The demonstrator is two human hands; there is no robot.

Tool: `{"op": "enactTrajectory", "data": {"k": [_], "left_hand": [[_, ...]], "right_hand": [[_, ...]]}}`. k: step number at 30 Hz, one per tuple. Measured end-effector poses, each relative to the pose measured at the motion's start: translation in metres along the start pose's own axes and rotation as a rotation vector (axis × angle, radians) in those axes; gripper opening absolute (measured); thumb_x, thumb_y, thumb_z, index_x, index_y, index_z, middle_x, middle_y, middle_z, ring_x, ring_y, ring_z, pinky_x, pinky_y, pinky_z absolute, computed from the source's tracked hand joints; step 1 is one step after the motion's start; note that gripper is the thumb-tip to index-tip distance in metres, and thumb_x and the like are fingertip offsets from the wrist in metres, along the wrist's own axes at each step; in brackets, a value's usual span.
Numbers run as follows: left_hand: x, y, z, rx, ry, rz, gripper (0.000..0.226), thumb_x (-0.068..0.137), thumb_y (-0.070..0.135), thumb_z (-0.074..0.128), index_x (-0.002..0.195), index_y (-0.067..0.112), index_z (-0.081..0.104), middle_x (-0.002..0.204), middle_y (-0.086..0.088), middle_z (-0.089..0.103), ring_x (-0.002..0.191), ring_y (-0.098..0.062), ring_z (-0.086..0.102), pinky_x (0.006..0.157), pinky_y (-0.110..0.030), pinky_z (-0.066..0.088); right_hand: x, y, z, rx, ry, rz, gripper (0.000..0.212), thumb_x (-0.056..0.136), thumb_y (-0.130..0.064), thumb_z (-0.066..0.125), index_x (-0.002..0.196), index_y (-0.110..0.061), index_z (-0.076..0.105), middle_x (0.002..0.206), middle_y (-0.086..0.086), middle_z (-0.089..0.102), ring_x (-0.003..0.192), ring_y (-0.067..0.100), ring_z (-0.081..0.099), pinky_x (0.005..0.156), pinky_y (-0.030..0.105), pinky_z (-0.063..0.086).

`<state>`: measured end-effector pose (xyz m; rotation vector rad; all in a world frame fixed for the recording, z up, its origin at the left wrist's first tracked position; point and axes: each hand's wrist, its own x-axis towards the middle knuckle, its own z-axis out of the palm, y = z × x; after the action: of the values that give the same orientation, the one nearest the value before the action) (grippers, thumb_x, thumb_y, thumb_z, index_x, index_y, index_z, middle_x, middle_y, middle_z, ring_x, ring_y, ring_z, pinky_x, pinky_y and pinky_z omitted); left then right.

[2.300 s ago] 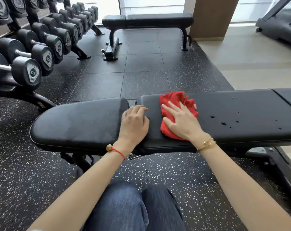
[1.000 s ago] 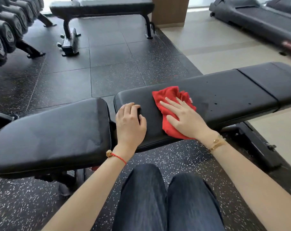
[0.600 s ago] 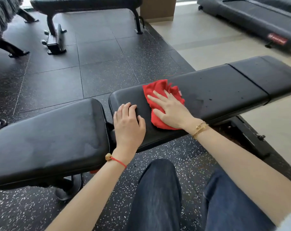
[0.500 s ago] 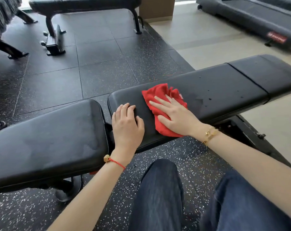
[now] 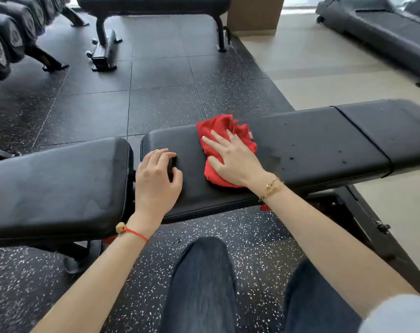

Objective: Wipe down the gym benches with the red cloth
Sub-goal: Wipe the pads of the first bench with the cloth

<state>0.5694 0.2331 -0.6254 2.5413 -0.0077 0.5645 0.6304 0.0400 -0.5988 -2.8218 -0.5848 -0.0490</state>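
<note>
A long black padded gym bench (image 5: 312, 145) runs across the view in front of me, split into a seat pad on the left and a longer back pad. The crumpled red cloth (image 5: 224, 131) lies on the back pad near its left end. My right hand (image 5: 233, 159) presses flat on the cloth with straight, spread fingers. My left hand (image 5: 157, 179) rests on the pad just left of the cloth, fingers loosely bent, holding nothing. Small dark droplets dot the pad to the right of the cloth.
A second black bench (image 5: 153, 6) stands at the back on the speckled rubber floor. A dumbbell rack (image 5: 9, 37) lines the far left. A treadmill (image 5: 384, 32) sits at the back right on pale flooring. My knees are below the bench's near edge.
My right hand has slid the cloth a little to the right along the back pad. The view has shifted to the right. My left hand stays on the pad.
</note>
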Motion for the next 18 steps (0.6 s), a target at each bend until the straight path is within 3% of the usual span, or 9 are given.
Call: {"op": "enactTrajectory", "data": {"k": [4,8,12,18], "left_hand": [[0.000,0.000,0.001,0.053,-0.007,0.016,0.030,0.087,0.012,0.059,0.116,0.010,0.064,0.127,-0.007,0.062,0.125,-0.026,0.052,0.108,-0.043,0.041],[0.002,0.010,0.000,0.184,-0.061,0.019,0.029,0.087,0.009,0.058,0.116,0.007,0.062,0.126,-0.011,0.061,0.123,-0.030,0.053,0.108,-0.043,0.040],[0.004,0.028,0.001,0.193,-0.075,-0.094,0.034,0.087,0.006,0.054,0.120,0.006,0.060,0.130,-0.012,0.060,0.125,-0.030,0.052,0.111,-0.044,0.036],[0.006,0.076,0.028,0.131,-0.012,-0.105,0.033,0.089,0.012,0.053,0.120,0.008,0.061,0.124,-0.010,0.062,0.121,-0.029,0.053,0.108,-0.045,0.037]], "right_hand": [[-0.048,0.021,-0.006,0.060,0.040,-0.136,0.054,0.093,-0.027,0.048,0.146,-0.032,0.038,0.156,-0.007,0.031,0.147,0.027,0.021,0.122,0.036,0.009],[-0.046,0.077,-0.022,0.075,0.029,0.003,0.054,0.094,-0.024,0.046,0.146,-0.034,0.037,0.157,-0.008,0.028,0.148,0.025,0.018,0.122,0.036,0.007],[-0.003,0.096,-0.026,-0.008,0.011,0.119,0.054,0.097,-0.026,0.039,0.150,-0.027,0.031,0.160,0.000,0.021,0.148,0.033,0.014,0.122,0.040,0.003],[-0.020,0.075,-0.022,0.013,-0.019,-0.089,0.055,0.096,-0.028,0.041,0.150,-0.028,0.030,0.160,-0.002,0.021,0.148,0.032,0.013,0.122,0.038,0.001]]}}
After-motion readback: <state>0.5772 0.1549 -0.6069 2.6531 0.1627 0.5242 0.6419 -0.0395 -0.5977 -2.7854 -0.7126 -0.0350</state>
